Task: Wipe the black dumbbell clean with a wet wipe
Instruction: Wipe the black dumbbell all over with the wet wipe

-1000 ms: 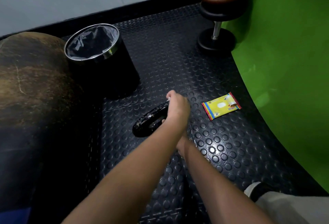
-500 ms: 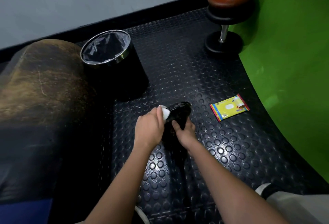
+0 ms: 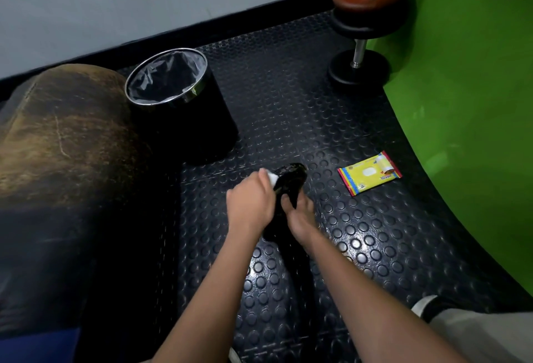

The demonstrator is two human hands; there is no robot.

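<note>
Both hands clamp the dumbbell (image 3: 290,181), its length running straight away from the person: left hand (image 3: 251,204) pressing the wipe (image 3: 271,178) on its far head, right hand (image 3: 300,215) gripping just behind.

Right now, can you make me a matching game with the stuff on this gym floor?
Things:
1. wet wipe
2. wipe packet
3. bin
4. black dumbbell

Places:
A. lying flat near the green wall
B. held steady by the right hand
C. pinched in the left hand
D. standing by the brown cushion

Pairs: 1-C, 2-A, 3-D, 4-B
</note>
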